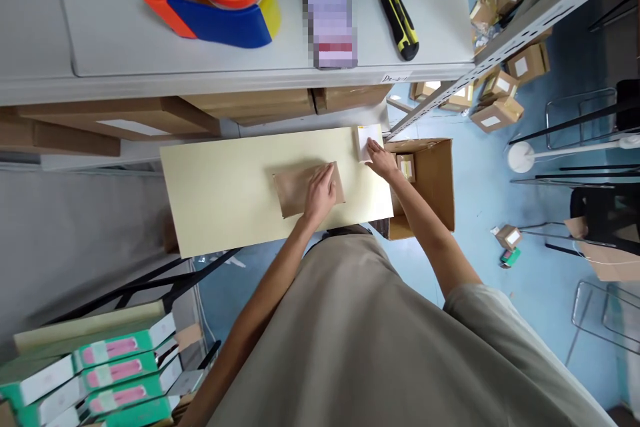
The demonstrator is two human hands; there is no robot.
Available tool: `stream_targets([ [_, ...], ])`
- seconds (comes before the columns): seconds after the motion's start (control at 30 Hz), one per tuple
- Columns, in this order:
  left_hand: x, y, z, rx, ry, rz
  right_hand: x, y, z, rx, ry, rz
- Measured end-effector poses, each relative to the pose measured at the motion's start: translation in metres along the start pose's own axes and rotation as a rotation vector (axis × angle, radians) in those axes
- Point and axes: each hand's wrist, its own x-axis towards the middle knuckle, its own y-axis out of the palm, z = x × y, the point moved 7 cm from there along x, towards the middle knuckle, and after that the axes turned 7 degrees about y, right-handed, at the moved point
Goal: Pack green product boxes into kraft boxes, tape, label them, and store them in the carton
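A small brown cardboard box lies on the pale yellow tabletop. My left hand rests on the right part of the box, its fingers laid flat over the top and not wrapped round it. At the right end of the tabletop is a white stack of paper labels or a flat white pad. The fingertips of my right hand touch its right side, with fingers stretched out and the thumb apart below them. No lifted sheet can be made out.
An open carton with a small box inside stands right of the tabletop. The shelf above holds a tape dispenser, a blurred-out phone-like item and a utility knife. Green-and-white boxes are stacked at lower left.
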Motion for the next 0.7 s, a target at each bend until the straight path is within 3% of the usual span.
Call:
stream_targets([
  [0.33, 0.02, -0.007, 0.002, -0.033, 0.0, 0.013, 0.024, -0.033, 0.016, -0.233, -0.022, 0.124],
  [0.7, 0.035, -0.01, -0.002, -0.047, 0.02, 0.03, 0.082, -0.062, 0.021, -0.242, 0.123, 0.104],
])
